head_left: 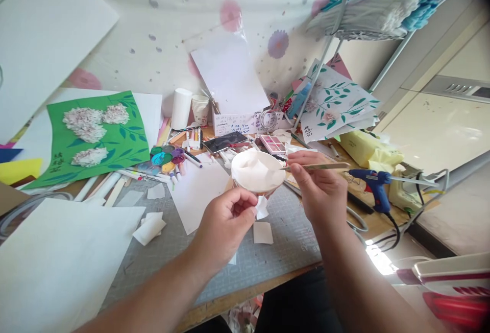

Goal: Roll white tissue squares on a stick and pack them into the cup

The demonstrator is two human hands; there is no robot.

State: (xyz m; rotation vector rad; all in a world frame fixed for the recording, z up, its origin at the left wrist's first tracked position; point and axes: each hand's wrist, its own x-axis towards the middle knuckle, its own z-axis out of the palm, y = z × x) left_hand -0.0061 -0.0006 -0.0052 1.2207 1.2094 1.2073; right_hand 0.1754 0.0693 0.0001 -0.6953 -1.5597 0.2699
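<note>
My left hand (225, 220) is closed in a pinch on the lower edge of a white round paper piece (255, 171), cup-shaped and held above the grey cutting mat (283, 251). My right hand (319, 185) is closed on a thin brush-like stick (325, 166) that lies level, its tip at the right rim of the paper piece. A small white paper scrap (263, 232) lies on the mat just under the hands.
A blue glue gun (373, 185) with a black cord lies to the right. A round paint palette (164, 158), markers, a phone (225, 142) and paper cups (200, 107) crowd the back. Green flower artwork (95, 139) sits left, white sheets (57, 261) front left.
</note>
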